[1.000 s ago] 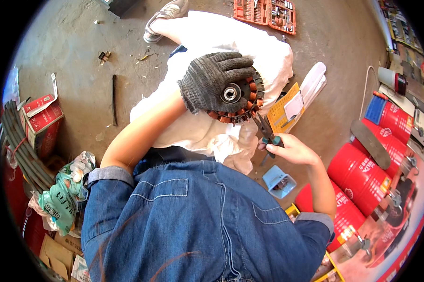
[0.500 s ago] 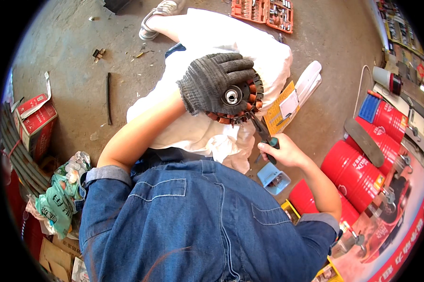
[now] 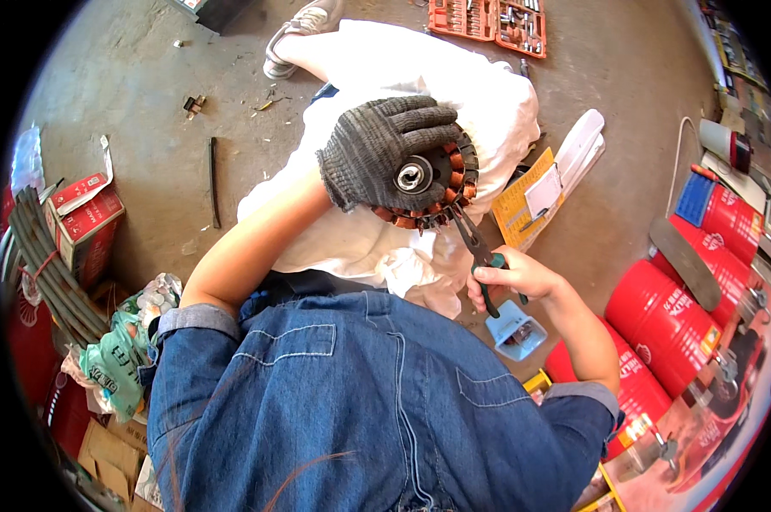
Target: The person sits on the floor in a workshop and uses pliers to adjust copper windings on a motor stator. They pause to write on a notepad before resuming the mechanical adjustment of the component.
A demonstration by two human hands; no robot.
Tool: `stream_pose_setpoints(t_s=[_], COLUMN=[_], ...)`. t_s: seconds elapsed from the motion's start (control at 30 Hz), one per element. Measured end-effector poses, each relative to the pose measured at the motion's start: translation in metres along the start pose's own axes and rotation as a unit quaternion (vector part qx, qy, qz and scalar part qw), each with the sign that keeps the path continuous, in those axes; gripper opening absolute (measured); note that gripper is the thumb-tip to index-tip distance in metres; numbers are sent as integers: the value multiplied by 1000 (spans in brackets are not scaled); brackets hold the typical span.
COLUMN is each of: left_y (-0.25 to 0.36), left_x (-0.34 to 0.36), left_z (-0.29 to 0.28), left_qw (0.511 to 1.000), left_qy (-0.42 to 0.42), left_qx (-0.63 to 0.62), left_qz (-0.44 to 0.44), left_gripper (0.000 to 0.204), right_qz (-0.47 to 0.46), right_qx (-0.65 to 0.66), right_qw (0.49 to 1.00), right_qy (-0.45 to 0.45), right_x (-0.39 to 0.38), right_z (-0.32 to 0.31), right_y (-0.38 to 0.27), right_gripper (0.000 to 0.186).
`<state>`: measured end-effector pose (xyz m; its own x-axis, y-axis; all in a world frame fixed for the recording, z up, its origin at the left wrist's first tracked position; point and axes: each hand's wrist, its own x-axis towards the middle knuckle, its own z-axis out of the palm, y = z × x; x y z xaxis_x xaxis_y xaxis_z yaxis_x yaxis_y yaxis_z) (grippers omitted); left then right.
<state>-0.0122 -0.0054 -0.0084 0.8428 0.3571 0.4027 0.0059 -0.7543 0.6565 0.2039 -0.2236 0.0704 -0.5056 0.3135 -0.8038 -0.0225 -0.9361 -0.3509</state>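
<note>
Stator (image 3: 467, 164) on white cloth (image 3: 454, 81), its hub partly circled by the loosely extended left hand (image 3: 381, 147); pliers (image 3: 480, 247), clasped in the right hand (image 3: 526, 275), point toward eleven o'clock at its rim.

I have the gloved left hand (image 3: 385, 149) palm down, its fingers (image 3: 428, 119) extended rightward and slightly bent, its thumb apart on the side nearer the body. Its underside is hidden from me, so I can't read the grip. The left forearm (image 3: 262, 243) slants up to it from its left. My bare right hand (image 3: 515, 277) is closer to the body and right of the left one, fingers curled closed, thumb across the top. The right forearm (image 3: 589, 328) rises to it from its right.
</note>
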Motion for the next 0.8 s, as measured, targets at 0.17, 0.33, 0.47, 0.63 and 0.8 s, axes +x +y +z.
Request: stream_pose_setpoints(t_s=[0.17,0.33,0.47,0.63,0.8], left_y=[2,6,11,9,17], left_x=[2,4,6,6,6], left_z=[-3,-8,-11,-7,-10], left_qw=[1000,1000,999,1000,999], left_qy=[-6,-2,0,12,8], left_qx=[9,24,28,21,47], left_qz=[6,14,16,14,6], left_gripper=[69,65,64,63,63], right_qz=[-3,-76,-123,-114,-98], right_qx=[99,6,-16,-81,-180], right_qw=[991,995,992,976,935], right_qy=[-91,-66,15,166,290], right_x=[7,13,6,-8,-20], right_z=[-9,-8,10,29,33], right_y=[11,14,33,55,57], right_gripper=[38,35,33,38,45])
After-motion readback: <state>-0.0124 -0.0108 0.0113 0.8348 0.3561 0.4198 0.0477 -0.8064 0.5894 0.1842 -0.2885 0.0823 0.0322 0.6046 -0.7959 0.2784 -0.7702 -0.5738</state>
